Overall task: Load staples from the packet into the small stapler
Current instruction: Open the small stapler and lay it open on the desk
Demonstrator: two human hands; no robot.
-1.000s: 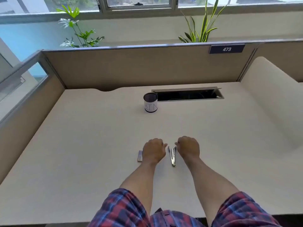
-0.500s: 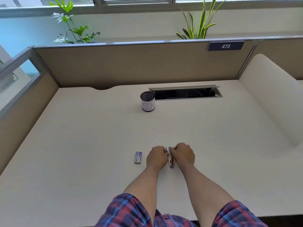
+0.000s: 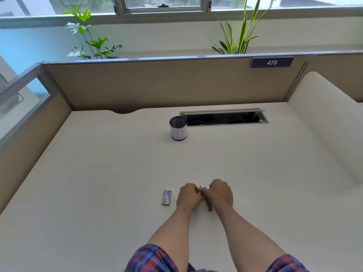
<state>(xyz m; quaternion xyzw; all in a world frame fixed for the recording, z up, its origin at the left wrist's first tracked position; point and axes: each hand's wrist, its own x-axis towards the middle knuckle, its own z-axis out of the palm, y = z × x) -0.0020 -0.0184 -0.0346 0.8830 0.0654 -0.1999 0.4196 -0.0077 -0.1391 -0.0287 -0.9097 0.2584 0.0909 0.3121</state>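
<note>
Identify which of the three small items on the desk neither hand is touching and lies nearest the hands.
The staple packet, flat just left of the left hand. Both hands, including the right hand, hold the stapler; the mesh cup stands far back.

- Bright daylight comes in from the window (image 3: 163, 4) at the top.
- The worktop (image 3: 98, 183) shows only soft shadows.
- Straight edges bend near the sides.

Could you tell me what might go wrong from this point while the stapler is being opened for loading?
Both the left hand and the right hand close on the small stapler, hiding most of it, so a fingertip may get pinched if it snaps open or shut. The staple packet lies apart to the left, untouched, so one hand must let go to fetch it, and the stapler could slip or close.
</note>
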